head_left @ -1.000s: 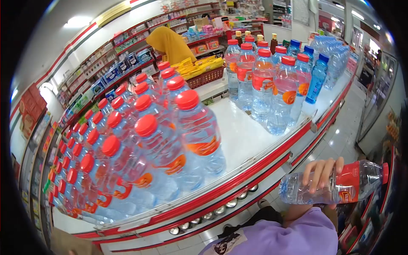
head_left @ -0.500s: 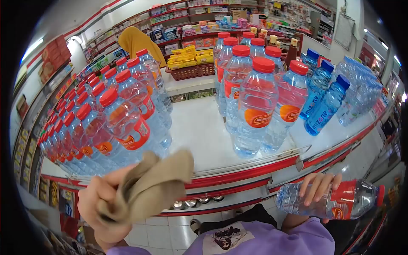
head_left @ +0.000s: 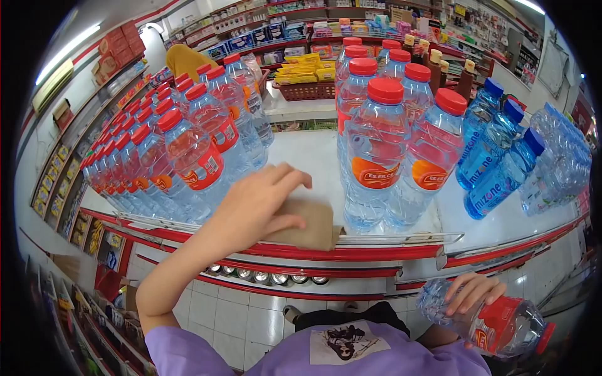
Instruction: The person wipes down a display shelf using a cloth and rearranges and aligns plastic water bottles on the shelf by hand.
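Note:
My left hand [head_left: 260, 203] is over a folded brown cloth [head_left: 313, 227] at the counter's front edge. Its thumb lies across the cloth and the other fingers curl above, slightly blurred. Low on the right, my right hand [head_left: 473, 293] grips a clear bottle [head_left: 501, 326] with a red label, its red cap pointing down to the right. Rows of red-capped bottles [head_left: 197, 156] stand left of my left hand. Another group of red-capped bottles [head_left: 376, 156] stands to its right, on the white counter [head_left: 301, 150].
Blue-capped bottles [head_left: 495, 182] and wrapped clear bottles [head_left: 558, 163] are on the right of the counter. Behind are a basket [head_left: 304, 91] of yellow packets, brown bottles [head_left: 465, 80] and stocked shelves. A person in a yellow head covering [head_left: 187, 61] is at the back left.
My left hand has brought the cloth from in front of the counter up and right to its front edge. The bottle in my right hand has tilted, cap end lower. The view has shifted.

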`<state>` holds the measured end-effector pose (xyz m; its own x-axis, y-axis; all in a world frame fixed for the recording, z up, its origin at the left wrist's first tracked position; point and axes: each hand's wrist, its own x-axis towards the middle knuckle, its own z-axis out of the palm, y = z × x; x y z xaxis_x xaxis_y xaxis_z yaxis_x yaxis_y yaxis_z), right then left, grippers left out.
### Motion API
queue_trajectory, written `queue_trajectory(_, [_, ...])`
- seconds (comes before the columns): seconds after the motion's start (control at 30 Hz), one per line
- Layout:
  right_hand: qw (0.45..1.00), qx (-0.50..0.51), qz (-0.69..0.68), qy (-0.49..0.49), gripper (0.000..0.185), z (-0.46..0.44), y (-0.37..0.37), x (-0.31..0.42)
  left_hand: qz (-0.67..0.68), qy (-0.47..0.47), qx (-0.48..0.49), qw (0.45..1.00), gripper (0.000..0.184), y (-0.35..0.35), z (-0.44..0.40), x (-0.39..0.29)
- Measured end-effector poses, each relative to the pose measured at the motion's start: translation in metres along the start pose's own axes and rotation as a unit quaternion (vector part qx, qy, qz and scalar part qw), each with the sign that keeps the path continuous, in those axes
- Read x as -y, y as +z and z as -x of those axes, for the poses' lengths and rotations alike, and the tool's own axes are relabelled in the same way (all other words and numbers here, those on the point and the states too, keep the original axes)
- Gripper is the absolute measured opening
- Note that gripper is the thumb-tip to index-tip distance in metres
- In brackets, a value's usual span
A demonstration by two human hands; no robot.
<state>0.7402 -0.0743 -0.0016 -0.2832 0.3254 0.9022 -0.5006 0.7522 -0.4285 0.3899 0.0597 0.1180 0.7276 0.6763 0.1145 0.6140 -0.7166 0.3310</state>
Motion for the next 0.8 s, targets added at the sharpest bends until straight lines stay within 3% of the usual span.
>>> queue_trajectory(0.07, [1.0, 0.003, -0.019, 0.003, 0.025, 0.001, -0.003, -0.002, 0.122, -0.023, 0.142, 0.982, 0.049, 0.008, -0.003, 0.011])
queue_trajectory(0.1, [1.0, 0.004, -0.029, 0.004, 0.026, 0.002, -0.004, -0.003, 0.134, 0.06, 0.131, 0.98, 0.052, 0.017, 0.0, 0.012])
queue_trajectory(0.2, [0.998, 0.008, -0.054, 0.008, 0.029, 0.003, -0.01, -0.006, 0.104, 0.052, 0.164, 0.98, 0.053, 0.019, 0.002, 0.012])
queue_trajectory(0.23, [0.998, 0.009, -0.061, 0.01, 0.031, 0.003, -0.012, -0.006, 0.245, -0.008, 0.145, 0.959, 0.041, 0.021, 0.002, 0.018])
queue_trajectory(0.33, [0.997, 0.006, -0.072, 0.004, 0.033, 0.001, -0.016, -0.008, 0.22, -0.158, 0.086, 0.959, 0.028, 0.014, -0.013, 0.029])
queue_trajectory(0.4, [0.998, 0.007, -0.066, -0.007, 0.036, 0.0, -0.02, -0.011, 0.126, -0.128, -0.157, 0.971, 0.021, 0.02, -0.025, 0.024])
queue_trajectory(0.47, [0.998, 0.008, -0.052, -0.018, 0.044, -0.002, -0.023, -0.013, -0.038, -0.073, -0.34, 0.937, 0.022, 0.024, -0.039, 0.017])
queue_trajectory(0.53, [0.998, 0.012, -0.052, -0.014, 0.075, -0.001, -0.029, -0.015, -0.076, -0.096, -0.241, 0.963, 0.034, 0.032, -0.049, 0.022])
queue_trajectory(0.6, [0.997, 0.008, -0.071, -0.027, 0.059, -0.001, -0.031, -0.018, -0.081, -0.129, -0.085, 0.985, 0.044, 0.054, -0.056, 0.045])
queue_trajectory(0.67, [0.993, 0.026, -0.107, -0.036, 0.052, -0.002, -0.036, -0.021, -0.086, -0.142, -0.064, 0.984, 0.052, 0.091, -0.062, 0.075])
queue_trajectory(0.7, [0.995, -0.01, -0.093, -0.038, 0.044, -0.007, -0.027, -0.017, -0.09, -0.148, -0.053, 0.983, 0.056, 0.094, -0.064, 0.075])
queue_trajectory(0.8, [0.989, 0.002, -0.131, -0.061, 0.041, -0.005, -0.03, -0.021, -0.16, -0.108, 0.002, 0.981, 0.046, 0.08, -0.077, 0.084])
